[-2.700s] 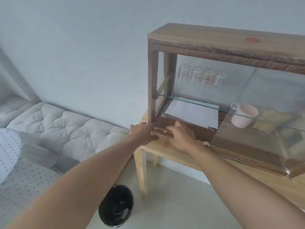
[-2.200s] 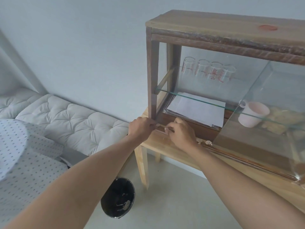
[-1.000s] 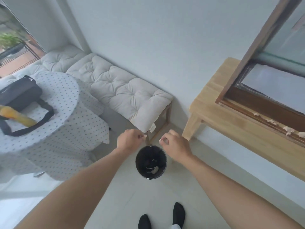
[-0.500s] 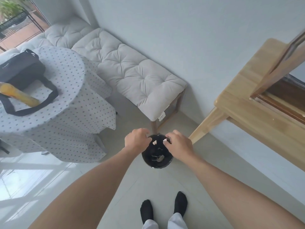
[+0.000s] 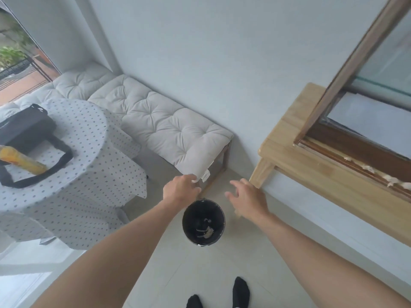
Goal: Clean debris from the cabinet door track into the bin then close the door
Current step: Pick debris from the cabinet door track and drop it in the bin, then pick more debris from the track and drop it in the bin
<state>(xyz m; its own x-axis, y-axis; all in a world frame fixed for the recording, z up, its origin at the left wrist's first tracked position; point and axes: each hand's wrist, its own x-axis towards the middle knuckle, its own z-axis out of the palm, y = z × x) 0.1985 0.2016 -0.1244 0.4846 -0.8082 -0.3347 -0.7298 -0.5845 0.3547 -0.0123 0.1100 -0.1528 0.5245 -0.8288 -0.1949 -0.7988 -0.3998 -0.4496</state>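
A small black bin [image 5: 203,221] stands on the floor below me, with pale scraps lying at its bottom. My left hand [image 5: 180,190] hovers just above and left of the bin's rim, fingers loosely curled and empty. My right hand [image 5: 248,200] hangs to the right of the bin with fingers spread and nothing in it. At the right edge, the cabinet's door track [image 5: 347,162] runs along its base, and several pale debris bits [image 5: 391,180] still lie in it. The cabinet's dark wooden frame post [image 5: 347,70] rises above the track.
The cabinet rests on a light wooden table [image 5: 311,172] at the right. A cushioned bench [image 5: 160,125] lines the wall behind the bin. A round table with a dotted cloth [image 5: 73,174] carries a black bag [image 5: 24,127] at the left. My socked feet [image 5: 241,290] show below.
Both hands carried debris from the track down over the bin and dropped it in. Now they have opened and risen slightly away from the bin; the view has swung back toward the cabinet.
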